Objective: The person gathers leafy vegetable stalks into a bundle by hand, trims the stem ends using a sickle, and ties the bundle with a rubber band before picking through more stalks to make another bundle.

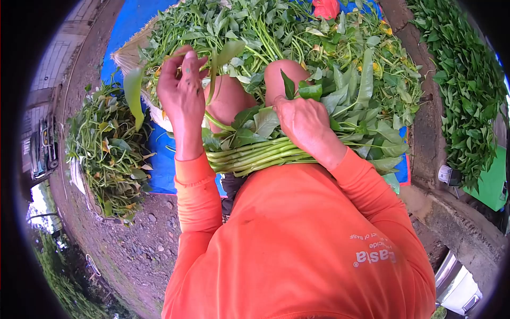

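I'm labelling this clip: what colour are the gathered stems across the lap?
The gathered stems are light green, seen best in the head view.

Partly lost around the bundle (pixel 260 154)
On it, the right hand (pixel 307 123) has its fingertips hidden; above it, a leaf (pixel 230 52) is blurred; farther up, the top edge cuts a red object (pixel 326 8); below, the shirt (pixel 297 239) is cut off.

Stem bundle (pixel 260 153) before torso (pixel 308 228), greens heap (pixel 212 26) beyond knees (pixel 285 74) over tarp (pixel 133 21), another pile (pixel 111 154) at left
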Demonstrator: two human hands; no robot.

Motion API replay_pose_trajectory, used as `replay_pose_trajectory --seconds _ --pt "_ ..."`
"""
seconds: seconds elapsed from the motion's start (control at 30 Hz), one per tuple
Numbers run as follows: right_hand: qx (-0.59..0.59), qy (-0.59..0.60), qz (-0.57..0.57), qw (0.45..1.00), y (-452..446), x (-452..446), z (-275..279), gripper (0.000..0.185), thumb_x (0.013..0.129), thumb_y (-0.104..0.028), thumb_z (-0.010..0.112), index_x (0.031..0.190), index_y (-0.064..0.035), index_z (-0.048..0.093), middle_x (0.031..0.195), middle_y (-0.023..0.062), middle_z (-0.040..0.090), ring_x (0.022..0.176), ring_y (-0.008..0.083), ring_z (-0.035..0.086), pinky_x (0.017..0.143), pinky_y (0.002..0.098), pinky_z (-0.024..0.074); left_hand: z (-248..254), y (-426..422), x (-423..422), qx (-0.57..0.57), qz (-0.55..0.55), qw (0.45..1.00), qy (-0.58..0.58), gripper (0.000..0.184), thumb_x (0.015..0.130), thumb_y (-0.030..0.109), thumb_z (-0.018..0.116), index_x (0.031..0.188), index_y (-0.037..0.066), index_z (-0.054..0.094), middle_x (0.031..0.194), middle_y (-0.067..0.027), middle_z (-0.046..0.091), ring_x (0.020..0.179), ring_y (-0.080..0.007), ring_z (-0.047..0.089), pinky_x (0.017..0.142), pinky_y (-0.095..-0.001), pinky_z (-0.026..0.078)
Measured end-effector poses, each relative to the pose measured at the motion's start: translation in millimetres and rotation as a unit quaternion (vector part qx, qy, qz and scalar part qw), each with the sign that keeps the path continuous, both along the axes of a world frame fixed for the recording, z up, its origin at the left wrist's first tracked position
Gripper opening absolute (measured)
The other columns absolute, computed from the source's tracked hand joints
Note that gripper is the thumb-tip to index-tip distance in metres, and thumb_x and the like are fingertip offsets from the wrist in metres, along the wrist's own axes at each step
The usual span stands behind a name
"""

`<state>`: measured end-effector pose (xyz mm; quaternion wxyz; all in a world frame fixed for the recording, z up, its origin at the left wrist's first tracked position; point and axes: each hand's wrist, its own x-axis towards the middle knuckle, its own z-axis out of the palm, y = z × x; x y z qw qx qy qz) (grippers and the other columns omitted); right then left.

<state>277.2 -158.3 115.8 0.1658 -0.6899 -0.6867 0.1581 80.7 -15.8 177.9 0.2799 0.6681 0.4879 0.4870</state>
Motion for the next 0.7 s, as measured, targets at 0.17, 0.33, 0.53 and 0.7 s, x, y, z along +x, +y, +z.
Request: replay_pose_trajectory --seconds 0.17,0.33,0.53,0.7 --pt "0.003 0.097 -0.048 0.994 -12 1 28 0.035 0.106 -0.041 0.063 0.113 -0.0084 0.073 0.083 0.0221 0.075 0.078 0.0438 0.074 0.069 0.0565 0.057 50 -8 37 -0.028 -0.088 0.964 0.251 0.054 0.105 0.043 0.071 0.123 -0.008 0.072 0.098 -0.0271 0.077 0.094 -0.0312 0.079 0.084 -0.0381 0.061" --pt "-0.011 0.107 0.004 0.994 -35 8 50 0.052 0.101 -0.055 0.068 0.117 -0.0075 0.079 0.092 0.0172 0.074 0.089 0.0405 0.071 0.08 0.0528 0.0564 -35 -16 37 -0.216 -0.326 0.835 0.387 0.064 0.113 0.054 0.048 0.117 -0.003 0.076 0.09 -0.0263 0.075 0.085 -0.0453 0.071 0.079 -0.0527 0.056" --pt "0.037 0.147 0.018 0.988 -41 14 33 0.024 0.095 -0.026 0.076 0.094 -0.0022 0.075 0.089 0.0159 0.071 0.085 0.0417 0.07 0.075 0.0535 0.0548 -71 -10 11 -0.214 -0.457 0.799 0.329 0.065 0.113 0.058 0.043 0.143 0.005 0.066 0.097 -0.0278 0.073 0.088 -0.0483 0.07 0.083 -0.0506 0.056" --pt "0.022 0.169 -0.057 0.984 -34 10 27 0.015 0.092 -0.015 0.076 0.09 -0.0015 0.069 0.088 0.0177 0.07 0.082 0.0436 0.07 0.075 0.0546 0.0569 -38 -12 17 -0.417 -0.541 0.67 0.29 0.105 0.091 0.077 0.069 0.158 0.0 0.046 0.117 -0.0232 0.075 0.121 -0.037 0.068 0.105 -0.0419 0.05"
